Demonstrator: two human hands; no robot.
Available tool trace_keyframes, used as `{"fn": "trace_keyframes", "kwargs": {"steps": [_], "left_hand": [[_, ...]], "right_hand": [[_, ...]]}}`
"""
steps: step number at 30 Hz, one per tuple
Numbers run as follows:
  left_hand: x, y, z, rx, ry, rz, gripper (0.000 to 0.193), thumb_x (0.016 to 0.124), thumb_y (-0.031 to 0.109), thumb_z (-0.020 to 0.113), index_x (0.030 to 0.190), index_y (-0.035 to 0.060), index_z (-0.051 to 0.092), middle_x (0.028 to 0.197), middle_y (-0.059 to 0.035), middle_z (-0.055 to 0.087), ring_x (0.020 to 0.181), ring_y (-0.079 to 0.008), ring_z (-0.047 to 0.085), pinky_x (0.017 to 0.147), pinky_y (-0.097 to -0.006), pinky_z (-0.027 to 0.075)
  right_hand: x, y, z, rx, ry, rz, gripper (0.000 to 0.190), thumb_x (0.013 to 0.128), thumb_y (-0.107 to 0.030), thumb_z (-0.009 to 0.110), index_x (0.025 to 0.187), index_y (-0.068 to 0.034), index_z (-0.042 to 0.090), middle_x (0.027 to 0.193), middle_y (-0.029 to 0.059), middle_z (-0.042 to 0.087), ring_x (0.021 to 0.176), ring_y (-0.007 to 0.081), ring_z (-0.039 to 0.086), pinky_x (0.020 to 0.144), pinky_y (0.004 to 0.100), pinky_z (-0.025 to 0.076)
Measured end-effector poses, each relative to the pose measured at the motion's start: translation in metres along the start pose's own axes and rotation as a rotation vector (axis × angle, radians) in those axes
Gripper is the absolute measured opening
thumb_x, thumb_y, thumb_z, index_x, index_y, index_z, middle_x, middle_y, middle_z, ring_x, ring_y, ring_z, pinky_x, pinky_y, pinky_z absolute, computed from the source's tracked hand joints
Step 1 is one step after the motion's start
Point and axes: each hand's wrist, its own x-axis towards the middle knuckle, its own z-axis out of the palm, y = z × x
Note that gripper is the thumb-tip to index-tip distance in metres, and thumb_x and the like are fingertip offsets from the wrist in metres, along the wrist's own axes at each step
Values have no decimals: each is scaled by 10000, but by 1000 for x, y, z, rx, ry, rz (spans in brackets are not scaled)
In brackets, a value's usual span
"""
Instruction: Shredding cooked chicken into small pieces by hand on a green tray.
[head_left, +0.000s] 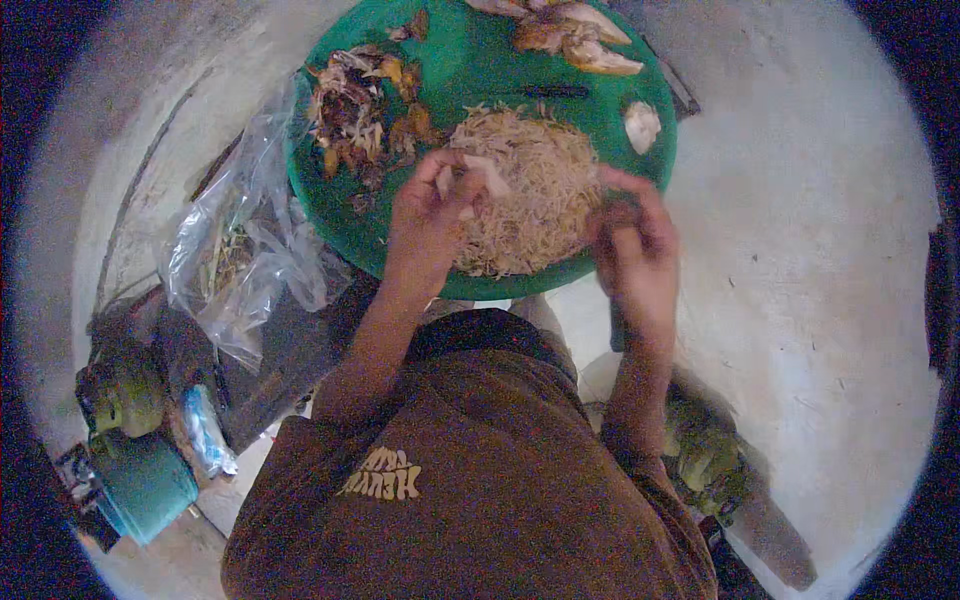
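My left hand (431, 206) pinches a pale piece of meat (487, 176), which looks like cooked chicken, above the left side of a heap of shredded meat (536, 180). At the heap's right edge is my right hand (637, 225), fingers curled and blurred by motion; whether it holds anything is unclear. The heap lies on a round green tabletop or tray (465, 60). Behind it rests a knife with a dark handle (556, 91). A whitish chunk (642, 127) sits near the right rim.
Skin and bone scraps (352, 112) are piled at the green surface's left. Larger chicken pieces (577, 41) lie at its far side. A clear plastic bag (247, 247) hangs by the left rim. Farther down left are a teal box-like object (146, 480) and a blue-white packet (206, 431).
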Motion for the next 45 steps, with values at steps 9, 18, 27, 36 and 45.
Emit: {"fn": "trace_keyframes", "kwargs": {"steps": [9, 18, 27, 36, 45], "left_hand": [[-3, 3, 7, -67, 49, -71, 121, 903, 77, 558, 1021, 57, 538, 861, -8, 560, 787, -102, 545, 683, -242, 471], [-8, 14, 15, 172, -43, -111, 173, 853, 78, 626, 1006, 52, 550, 917, -6, 569, 839, -88, 554, 741, -239, 490], [-12, 13, 12, 304, -37, -61, 204, 790, 58, 691, 956, 45, 573, 900, -4, 574, 860, -85, 540, 719, -236, 476], [-11, 13, 9, 408, -70, 7, 182, 797, 73, 687, 940, 17, 589, 857, -15, 598, 799, -97, 547, 729, -256, 464], [-12, 13, 8, 611, -26, 95, 209, 793, 83, 690, 976, 24, 609, 875, -28, 632, 807, -97, 564, 739, -255, 468]], "right_hand": [[-6, 3, 21, -143, -307, -105, 470, 809, 32, 462, 1262, -88, 439, 731, 90, 598, 663, 163, 588, 675, 293, 493], [-10, -2, 23, -282, -265, -109, 371, 843, 5, 461, 1206, -60, 493, 713, 49, 570, 660, 127, 546, 619, 267, 446], [-13, 6, 26, -412, -197, -211, 369, 870, 6, 413, 1217, -39, 529, 714, 25, 571, 667, 100, 519, 654, 250, 445], [-15, 1, 27, -291, -214, -134, 376, 829, 19, 466, 1193, -62, 508, 699, 68, 584, 646, 155, 579, 632, 295, 468], [0, 9, 6, -244, -28, -126, 355, 834, 31, 452, 1168, -58, 530, 736, 65, 595, 687, 134, 585, 654, 274, 472]]}}
